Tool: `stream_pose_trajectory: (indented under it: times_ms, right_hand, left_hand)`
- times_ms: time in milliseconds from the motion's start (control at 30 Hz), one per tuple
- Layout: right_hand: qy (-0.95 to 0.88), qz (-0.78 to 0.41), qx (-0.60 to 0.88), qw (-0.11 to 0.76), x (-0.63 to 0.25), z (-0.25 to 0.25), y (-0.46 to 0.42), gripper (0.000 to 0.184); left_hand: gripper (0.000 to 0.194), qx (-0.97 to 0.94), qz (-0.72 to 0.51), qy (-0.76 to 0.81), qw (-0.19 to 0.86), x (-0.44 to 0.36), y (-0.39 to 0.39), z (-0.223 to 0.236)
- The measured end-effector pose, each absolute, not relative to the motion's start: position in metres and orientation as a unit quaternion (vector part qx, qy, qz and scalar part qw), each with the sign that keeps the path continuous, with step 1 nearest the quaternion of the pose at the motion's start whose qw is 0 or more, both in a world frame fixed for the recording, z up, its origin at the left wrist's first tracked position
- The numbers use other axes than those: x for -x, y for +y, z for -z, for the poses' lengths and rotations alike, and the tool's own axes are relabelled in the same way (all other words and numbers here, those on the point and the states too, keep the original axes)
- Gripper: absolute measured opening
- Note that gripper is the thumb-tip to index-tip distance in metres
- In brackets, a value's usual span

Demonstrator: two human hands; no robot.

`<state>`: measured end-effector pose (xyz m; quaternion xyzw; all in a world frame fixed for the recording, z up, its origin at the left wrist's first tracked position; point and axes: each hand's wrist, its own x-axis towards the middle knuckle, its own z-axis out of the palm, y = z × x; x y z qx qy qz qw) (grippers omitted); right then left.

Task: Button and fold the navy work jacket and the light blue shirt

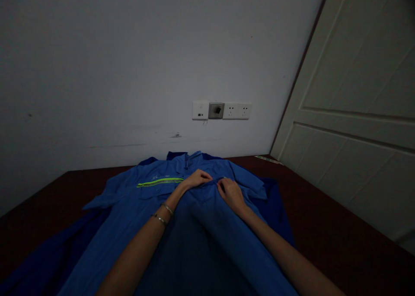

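A light blue short-sleeved shirt (129,201) lies spread out, its collar toward the wall and a yellow-green reflective strip across one side of the chest. My left hand (196,179) pinches the cloth near the middle of the chest. Close beside it, my right hand (231,192) pinches the edge of the same shirt front. A fold of cloth runs between the two hands. Whatever small part lies between the fingertips is too dark to make out. Darker blue clothing (275,201) shows from underneath on both sides.
The dark red tabletop (311,209) meets a pale wall (129,71) with a row of sockets (236,110). At the back right lies a thin printed strip (269,160). A white panelled door (356,127) stands along the right side.
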<state>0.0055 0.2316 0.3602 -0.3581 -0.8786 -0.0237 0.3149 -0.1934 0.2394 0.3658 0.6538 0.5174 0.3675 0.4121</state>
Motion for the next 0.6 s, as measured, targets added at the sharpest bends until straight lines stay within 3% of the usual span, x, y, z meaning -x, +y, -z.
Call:
stream_pose_trajectory:
  times_ms: [600]
  right_hand:
    - [-0.880,0.022,0.357,0.312,-0.0049,-0.3618,0.2312,0.017]
  left_hand:
    - [0.028,-0.672,-0.359,0.513,0.395,0.1925,0.2462,-0.3556]
